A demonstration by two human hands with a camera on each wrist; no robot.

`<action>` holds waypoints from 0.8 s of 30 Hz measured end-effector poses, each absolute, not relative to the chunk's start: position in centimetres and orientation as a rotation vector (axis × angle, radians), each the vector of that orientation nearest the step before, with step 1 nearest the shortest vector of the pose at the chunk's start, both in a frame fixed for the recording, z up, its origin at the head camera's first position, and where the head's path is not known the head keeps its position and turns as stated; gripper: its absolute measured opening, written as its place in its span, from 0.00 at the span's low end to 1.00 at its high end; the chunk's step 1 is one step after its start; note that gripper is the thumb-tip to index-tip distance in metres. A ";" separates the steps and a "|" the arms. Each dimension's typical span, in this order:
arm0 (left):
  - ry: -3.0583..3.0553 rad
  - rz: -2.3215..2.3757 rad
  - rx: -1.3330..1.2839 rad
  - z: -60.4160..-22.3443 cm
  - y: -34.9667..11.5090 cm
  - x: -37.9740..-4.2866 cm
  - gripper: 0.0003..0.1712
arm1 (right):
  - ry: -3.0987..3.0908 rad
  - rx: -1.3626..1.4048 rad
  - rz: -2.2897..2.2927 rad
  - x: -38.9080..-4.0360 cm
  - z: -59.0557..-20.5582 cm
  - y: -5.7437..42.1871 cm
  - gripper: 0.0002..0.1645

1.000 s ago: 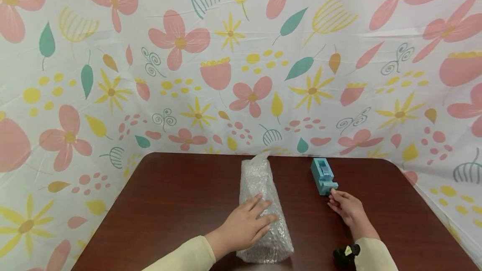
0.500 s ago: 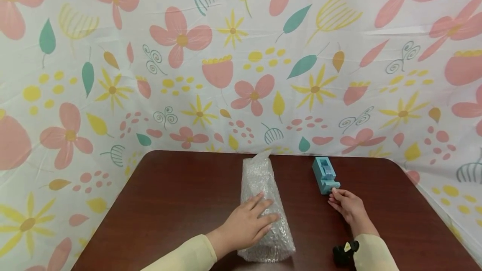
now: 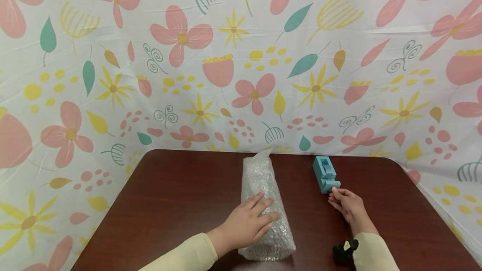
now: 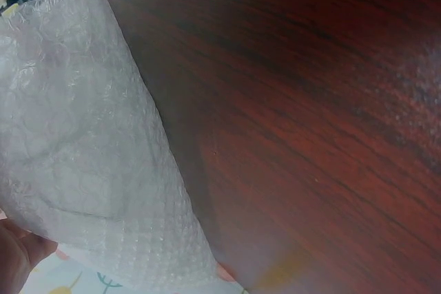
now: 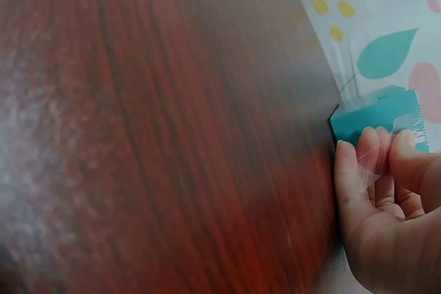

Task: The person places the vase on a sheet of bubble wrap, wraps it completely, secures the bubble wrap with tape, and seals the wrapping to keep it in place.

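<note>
A long bundle in clear bubble wrap lies lengthwise on the table, its contents hidden. My left hand rests on top of the bundle with its fingers spread. In the left wrist view, part of that hand shows at the wrap's edge. To the right stands a light-blue tape dispenser. Just in front of it is my right hand. Thumb and forefinger pinch a clear strip of tape at the dispenser's toothed edge, as the right wrist view shows.
The dark reddish-brown tabletop ends at the back against a floral-print cloth, which also hangs along both sides. A black wrist device sits at the right sleeve.
The head view has shifted very slightly. Both hands, the bundle and the tape dispenser stay in the same places relative to one another.
</note>
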State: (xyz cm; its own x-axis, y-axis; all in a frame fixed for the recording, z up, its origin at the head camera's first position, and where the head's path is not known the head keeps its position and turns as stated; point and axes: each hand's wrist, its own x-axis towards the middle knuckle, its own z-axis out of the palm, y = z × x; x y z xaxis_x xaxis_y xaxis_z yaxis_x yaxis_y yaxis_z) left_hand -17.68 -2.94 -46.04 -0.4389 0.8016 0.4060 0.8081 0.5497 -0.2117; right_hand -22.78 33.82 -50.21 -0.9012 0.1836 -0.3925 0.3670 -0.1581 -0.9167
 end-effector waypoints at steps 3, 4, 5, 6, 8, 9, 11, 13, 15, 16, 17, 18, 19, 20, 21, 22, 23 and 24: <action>-2.329 -0.018 -1.297 -46.0 -2.9 -17.7 0.19 | 2.031 0.644 -2.169 -22.7 -50.3 33.6 0.11; -2.329 -0.020 -1.299 -46.1 -2.9 -17.7 0.19 | 2.044 0.653 -2.161 -22.7 -50.4 33.6 0.11; -2.330 -0.019 -1.301 -46.1 -2.9 -17.7 0.19 | 2.055 0.662 -2.155 -22.7 -50.4 33.6 0.10; -2.330 -0.019 -1.304 -46.1 -2.9 -17.7 0.19 | 2.061 0.666 -2.152 -22.6 -50.4 33.7 0.10; -2.328 -0.015 -1.306 -46.0 -2.9 -17.7 0.19 | 2.043 0.675 -2.162 -22.5 -50.4 33.7 0.10; -2.326 -0.013 -1.307 -46.0 -2.9 -17.8 0.19 | 2.035 0.678 -2.164 -22.5 -50.4 33.8 0.10; -2.318 -0.008 -1.307 -45.9 -2.9 -17.8 0.19 | 2.040 0.660 -2.152 -22.5 -50.3 33.8 0.10; -2.310 0.001 -1.308 -45.9 -2.8 -17.9 0.19 | 2.046 0.638 -2.130 -22.4 -50.2 33.8 0.12; -2.309 0.006 -1.311 -45.9 -2.8 -17.9 0.19 | 2.042 0.627 -2.117 -22.3 -50.1 33.9 0.13; -2.312 0.009 -1.312 -46.0 -2.7 -17.9 0.19 | 2.034 0.619 -2.114 -22.3 -50.0 34.0 0.12; -2.316 0.012 -1.311 -46.0 -2.7 -17.9 0.19 | 2.019 0.611 -2.114 -22.3 -50.0 34.1 0.12; -2.320 0.012 -1.310 -46.0 -2.7 -17.9 0.19 | 2.006 0.598 -2.110 -22.3 -49.9 34.2 0.12; -2.324 0.009 -1.308 -46.1 -2.7 -17.9 0.19 | 1.993 0.573 -2.107 -22.2 -49.9 34.2 0.11; -2.329 0.005 -1.307 -46.1 -2.7 -17.8 0.19 | 1.989 0.542 -2.092 -22.2 -49.8 34.2 0.11; -2.331 -0.001 -1.307 -46.1 -2.8 -17.8 0.19 | 1.987 0.503 -2.073 -22.1 -49.7 34.2 0.12; -2.328 -0.006 -1.306 -46.1 -2.8 -17.8 0.19 | 1.992 0.460 -2.050 -22.0 -49.5 34.1 0.13; -2.325 -0.012 -1.305 -46.1 -2.8 -17.8 0.19 | 2.005 0.417 -2.023 -21.9 -49.3 33.9 0.14; -2.322 -0.016 -1.305 -46.1 -2.8 -17.8 0.19 | 2.021 0.380 -1.996 -21.8 -49.1 33.7 0.15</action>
